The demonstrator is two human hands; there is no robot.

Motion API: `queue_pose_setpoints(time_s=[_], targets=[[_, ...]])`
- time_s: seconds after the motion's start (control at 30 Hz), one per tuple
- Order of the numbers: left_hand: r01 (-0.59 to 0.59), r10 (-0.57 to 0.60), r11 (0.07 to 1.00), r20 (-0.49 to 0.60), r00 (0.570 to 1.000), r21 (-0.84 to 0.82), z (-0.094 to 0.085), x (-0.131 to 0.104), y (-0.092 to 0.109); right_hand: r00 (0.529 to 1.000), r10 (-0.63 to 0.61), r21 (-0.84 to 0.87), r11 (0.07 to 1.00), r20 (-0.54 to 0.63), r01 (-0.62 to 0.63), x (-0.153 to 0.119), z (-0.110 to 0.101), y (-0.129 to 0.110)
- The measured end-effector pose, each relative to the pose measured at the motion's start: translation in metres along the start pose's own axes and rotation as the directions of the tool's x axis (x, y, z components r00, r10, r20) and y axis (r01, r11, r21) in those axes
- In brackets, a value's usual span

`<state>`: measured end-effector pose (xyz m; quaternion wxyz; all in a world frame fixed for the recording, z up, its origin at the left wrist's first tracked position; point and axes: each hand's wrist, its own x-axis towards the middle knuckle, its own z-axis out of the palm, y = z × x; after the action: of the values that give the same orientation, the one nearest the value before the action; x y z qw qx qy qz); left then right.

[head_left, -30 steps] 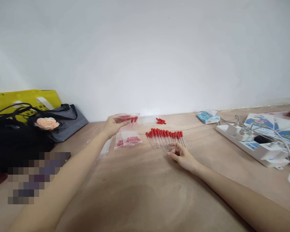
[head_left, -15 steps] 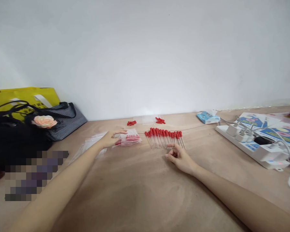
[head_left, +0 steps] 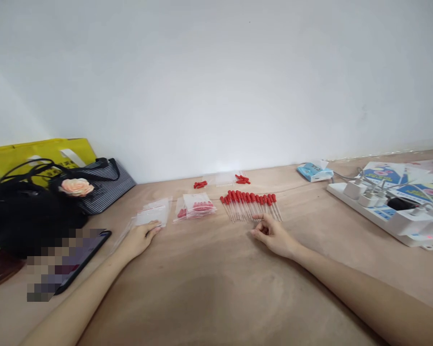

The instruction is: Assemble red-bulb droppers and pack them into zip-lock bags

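Note:
My left hand (head_left: pixel 139 238) rests at the near edge of a stack of clear zip-lock bags (head_left: pixel 153 211), its fingers stretched over the plastic and the thumb apart. Just right of these lie filled zip-lock bags (head_left: pixel 198 204) with red-bulbed contents. My right hand (head_left: pixel 274 236) hovers or rests by the near ends of a row of droppers (head_left: pixel 250 204), which have red rubber bulbs pointing away and thin clear tubes pointing toward me. Its fingers are loosely curled, with index and thumb apart and nothing visible between them. Whether it touches a dropper I cannot tell.
Against the wall lie two small piles of red bulbs (head_left: pixel 200 184) with a clear bag between them. A tissue pack (head_left: pixel 314 171), a white power strip (head_left: pixel 386 216) with cables, and printed sheets lie right. A phone (head_left: pixel 82 262), black bag (head_left: pixel 32 216) and striped bag (head_left: pixel 108 187) are left.
My left hand has moved from the filled bags back and left onto the stack of zip-lock bags. The right hand stays by the droppers. The view has shifted slightly.

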<state>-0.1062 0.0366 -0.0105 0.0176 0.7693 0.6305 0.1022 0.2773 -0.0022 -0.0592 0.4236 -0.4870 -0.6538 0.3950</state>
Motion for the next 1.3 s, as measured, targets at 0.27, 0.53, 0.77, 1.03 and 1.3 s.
queue_pose_setpoints(time_s=[0.27, 0.53, 0.77, 1.03, 1.3], targets=[[-0.105, 0.092, 0.994, -0.344, 0.935, -0.02, -0.019, -0.032, 0.05, 1.0, -0.002, -0.023, 1.0, -0.001, 0.002, 0.0, -0.001, 0.0], [-0.646, 0.653, 0.757, 0.129, 0.746, -0.097, -0.003, -0.069, 0.121, 0.999, -0.01, -0.074, 0.997, 0.045, 0.013, 0.001, -0.004, 0.0], [-0.521, 0.539, 0.842, 0.261, 0.801, -0.142, 0.014, -0.068, 0.126, 0.911, -0.171, -0.086, 0.972, 0.374, 0.218, -0.007, -0.018, -0.017], [-0.3, 0.39, 0.859, 0.149, 0.909, -0.416, 0.022, -0.049, 0.143, 0.744, -0.458, -0.208, 0.766, 0.487, 0.608, -0.026, -0.011, -0.029], [0.314, 0.223, 0.682, 0.596, 0.771, -0.661, -0.017, -0.021, 0.14, 0.621, -0.539, -0.292, 0.573, 0.569, 0.766, -0.031, -0.006, -0.03]])
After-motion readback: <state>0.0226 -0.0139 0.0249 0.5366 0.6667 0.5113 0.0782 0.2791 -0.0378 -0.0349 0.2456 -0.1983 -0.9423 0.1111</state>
